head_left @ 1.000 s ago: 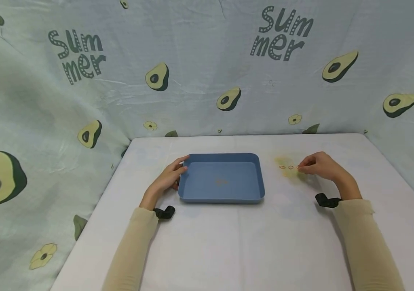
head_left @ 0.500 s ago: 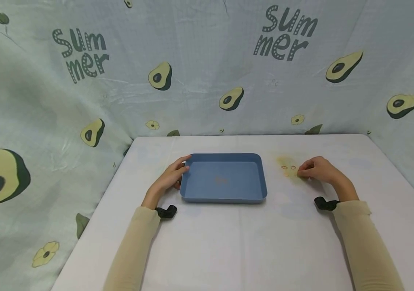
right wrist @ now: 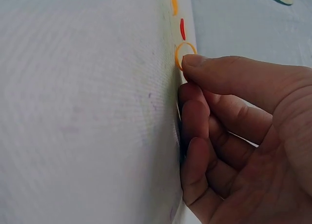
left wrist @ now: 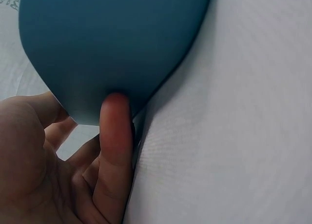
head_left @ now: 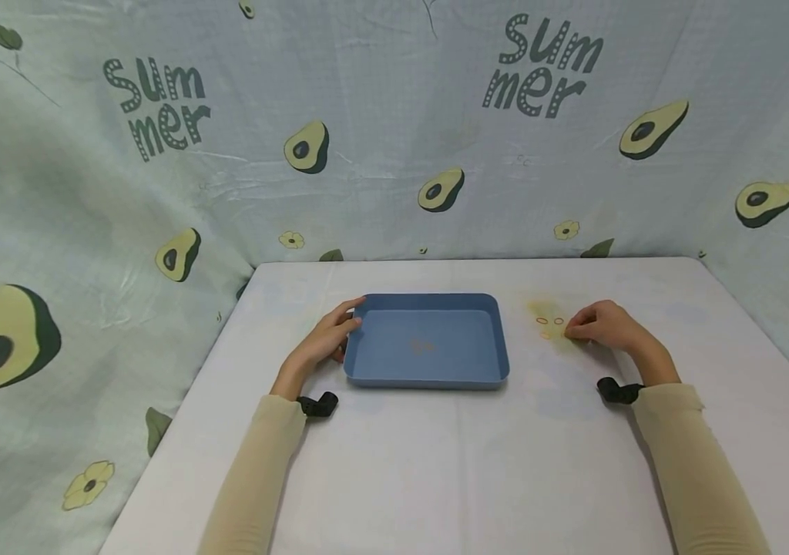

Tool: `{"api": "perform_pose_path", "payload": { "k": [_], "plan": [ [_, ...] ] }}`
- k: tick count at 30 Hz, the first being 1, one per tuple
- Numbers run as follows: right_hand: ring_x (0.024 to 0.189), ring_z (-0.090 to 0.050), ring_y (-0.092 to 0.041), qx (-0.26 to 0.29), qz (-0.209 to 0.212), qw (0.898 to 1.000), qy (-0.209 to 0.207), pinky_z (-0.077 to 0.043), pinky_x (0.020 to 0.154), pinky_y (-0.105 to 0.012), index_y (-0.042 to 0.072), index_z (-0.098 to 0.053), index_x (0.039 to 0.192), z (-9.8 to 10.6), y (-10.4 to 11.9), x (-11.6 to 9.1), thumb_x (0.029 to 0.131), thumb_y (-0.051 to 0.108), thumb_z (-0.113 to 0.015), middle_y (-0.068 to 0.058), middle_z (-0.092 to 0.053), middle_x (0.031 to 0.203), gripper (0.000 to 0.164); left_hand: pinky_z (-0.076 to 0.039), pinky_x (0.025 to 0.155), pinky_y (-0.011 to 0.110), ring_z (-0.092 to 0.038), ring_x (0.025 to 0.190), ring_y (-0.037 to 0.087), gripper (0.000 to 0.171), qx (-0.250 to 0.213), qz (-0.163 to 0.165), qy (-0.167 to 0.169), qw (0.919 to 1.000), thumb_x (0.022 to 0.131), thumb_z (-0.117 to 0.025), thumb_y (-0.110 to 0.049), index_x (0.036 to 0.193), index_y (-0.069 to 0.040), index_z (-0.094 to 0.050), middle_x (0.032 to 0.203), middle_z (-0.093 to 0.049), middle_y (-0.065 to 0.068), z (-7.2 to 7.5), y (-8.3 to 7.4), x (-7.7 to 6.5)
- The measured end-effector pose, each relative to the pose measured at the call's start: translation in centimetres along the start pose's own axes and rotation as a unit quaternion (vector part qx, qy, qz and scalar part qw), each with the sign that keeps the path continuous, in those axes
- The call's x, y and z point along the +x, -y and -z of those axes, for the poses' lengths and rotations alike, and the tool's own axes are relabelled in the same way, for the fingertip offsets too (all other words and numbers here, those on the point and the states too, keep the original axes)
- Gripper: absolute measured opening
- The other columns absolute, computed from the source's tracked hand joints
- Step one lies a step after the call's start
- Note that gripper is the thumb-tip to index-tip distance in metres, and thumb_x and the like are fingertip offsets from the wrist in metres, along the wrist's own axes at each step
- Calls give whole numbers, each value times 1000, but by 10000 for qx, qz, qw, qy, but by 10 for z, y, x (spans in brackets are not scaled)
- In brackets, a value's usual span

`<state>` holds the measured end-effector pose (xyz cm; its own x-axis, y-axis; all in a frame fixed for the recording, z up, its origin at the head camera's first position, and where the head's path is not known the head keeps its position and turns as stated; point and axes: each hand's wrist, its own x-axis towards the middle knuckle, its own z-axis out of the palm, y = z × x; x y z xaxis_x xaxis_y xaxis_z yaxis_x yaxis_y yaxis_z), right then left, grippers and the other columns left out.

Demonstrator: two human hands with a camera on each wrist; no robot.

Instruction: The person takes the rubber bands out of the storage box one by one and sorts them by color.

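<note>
Your left hand [head_left: 323, 335] grips the left end of a blue tray [head_left: 429, 347], fingers bent around its edge. Right of the tray, your right hand [head_left: 604, 325] pinches an orange ring [right wrist: 185, 44] between thumb and finger, the other fingers curled. Between that hand and the tray, two red rings [head_left: 542, 322] and another orange ring [head_left: 545, 336] lie on the white table [head_left: 394, 462].

The tray [head_left: 429, 327] is blue, the rings [right wrist: 183, 29] orange and red, the backdrop [head_left: 381, 100] avocado-printed.
</note>
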<state>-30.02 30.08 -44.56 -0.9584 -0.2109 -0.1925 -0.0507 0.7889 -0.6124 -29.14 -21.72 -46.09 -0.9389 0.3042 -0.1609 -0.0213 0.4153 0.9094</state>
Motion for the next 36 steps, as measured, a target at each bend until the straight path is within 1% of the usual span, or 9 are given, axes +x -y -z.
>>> {"api": "perform_pose_path", "payload": {
  "k": [6, 10, 16, 23, 25, 32, 36],
  "plan": [
    [77, -54, -17, -29, 27, 10000, -14, -46, 65, -29, -1, -71, 99, 0, 0, 1, 87, 26, -70, -6, -66, 88, 29, -45, 47, 32, -44, 61, 20, 48, 13, 47, -32, 10000, 102, -46, -37, 147, -43, -32, 153, -35, 10, 0, 2, 1],
    [76, -53, -16, -18, 0, 10000, 19, -45, 65, -29, 0, -71, 98, -1, 0, 1, 86, 28, -71, -5, -66, 87, 31, -45, 47, 32, -44, 61, 20, 47, 19, 48, -43, 10000, 102, -46, -37, 147, -43, -32, 153, -35, 9, 0, 1, 0],
    [74, -52, -15, -40, 60, 10000, 7, -45, 64, -28, 2, -72, 97, 0, 0, 1, 85, 30, -73, -4, -67, 86, 31, -44, 46, 31, -43, 60, 20, 48, 65, -32, -35, 10000, 102, -45, -38, 148, -41, -31, 154, -32, 11, -1, 2, -2],
    [78, -54, -15, -55, 90, 9999, -41, -46, 66, -27, 2, -73, 99, 1, 1, -2, 88, 28, -70, -6, -68, 89, 29, -44, 47, 31, -44, 62, 21, 50, 37, -20, 56, 10000, 103, -44, -36, 150, -38, -28, 156, -29, 14, 0, 1, 1],
    [78, -55, -15, -52, 118, 9999, -29, -46, 66, -27, 2, -73, 100, 2, 2, -1, 88, 29, -69, -6, -68, 90, 29, -45, 47, 32, -44, 62, 22, 51, 2, 29, 100, 9999, 103, -43, -34, 151, -37, -27, 156, -28, 14, 1, -2, -1],
    [77, -54, -14, -85, 231, 9997, 0, -46, 66, -28, 2, -73, 101, 3, -1, 1, 88, 30, -69, -6, -69, 90, 31, -47, 49, 36, -45, 62, 24, 53, -39, 87, 223, 9997, 104, -43, -26, 154, -26, -25, 155, -28, 19, 0, -26, -15],
    [77, -55, -13, -74, 199, 9998, 13, -47, 66, -27, 3, -73, 100, 3, -1, 0, 89, 30, -69, -5, -69, 90, 29, -46, 49, 35, -45, 63, 24, 52, -39, 86, 205, 9997, 104, -43, -26, 154, -26, -26, 155, -28, 20, -1, -29, -17]
  ]
}}
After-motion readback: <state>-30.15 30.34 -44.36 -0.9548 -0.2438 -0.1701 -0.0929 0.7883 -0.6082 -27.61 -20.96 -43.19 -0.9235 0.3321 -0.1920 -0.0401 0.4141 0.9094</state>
